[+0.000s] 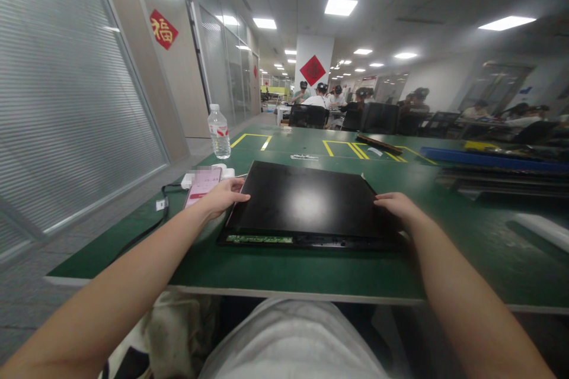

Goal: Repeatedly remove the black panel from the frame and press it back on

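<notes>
A black display panel [306, 198] lies in front of me, its glossy face up and reflecting a ceiling light. Along its near edge runs a dark frame with a green circuit board strip [260, 239] showing at the left. My left hand [226, 196] grips the panel's left edge, thumb on top and fingers at the side. At the right edge, my right hand [398, 208] pinches the panel between thumb and fingers; some of those fingers are hidden below it.
Left of the panel are a phone [202, 185], a black cable [146, 226] and a water bottle [219, 132]. Dark strips and a blue bar [480, 160] lie on the right of the green table [302, 275]. Several people sit at tables farther back.
</notes>
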Available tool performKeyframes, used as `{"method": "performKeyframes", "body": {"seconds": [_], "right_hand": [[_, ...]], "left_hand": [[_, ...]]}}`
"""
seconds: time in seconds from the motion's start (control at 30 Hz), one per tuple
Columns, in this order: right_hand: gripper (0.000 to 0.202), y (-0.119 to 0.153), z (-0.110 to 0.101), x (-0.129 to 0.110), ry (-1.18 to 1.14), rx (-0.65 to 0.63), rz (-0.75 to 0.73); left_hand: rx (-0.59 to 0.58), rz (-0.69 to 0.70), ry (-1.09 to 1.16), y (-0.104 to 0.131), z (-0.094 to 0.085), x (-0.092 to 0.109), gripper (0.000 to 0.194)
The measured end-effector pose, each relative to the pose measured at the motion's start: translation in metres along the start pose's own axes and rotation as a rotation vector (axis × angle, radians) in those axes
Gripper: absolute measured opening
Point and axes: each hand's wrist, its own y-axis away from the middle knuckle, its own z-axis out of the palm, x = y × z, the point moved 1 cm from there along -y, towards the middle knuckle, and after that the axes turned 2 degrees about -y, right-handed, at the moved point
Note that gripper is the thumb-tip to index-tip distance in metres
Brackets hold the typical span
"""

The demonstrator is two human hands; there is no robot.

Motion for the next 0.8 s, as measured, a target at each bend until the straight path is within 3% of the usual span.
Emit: {"method": "performKeyframes", "body": {"seconds": [0.4,0.8], "right_hand": [[0.036,0.0018,-0.0014,-0.0007,-0.011,0.005,-0.033],[0.025,0.0007,-0.0016,-0.0016,-0.070,-0.026,0.020]], "left_hand": [[-0.004,0.017,-0.008,-0.0004,-0.0012,-0.0007,0.052],[-0.012,-0.003,-0.029,-0.0008,-0.0027,-0.0046,0.054]]}}
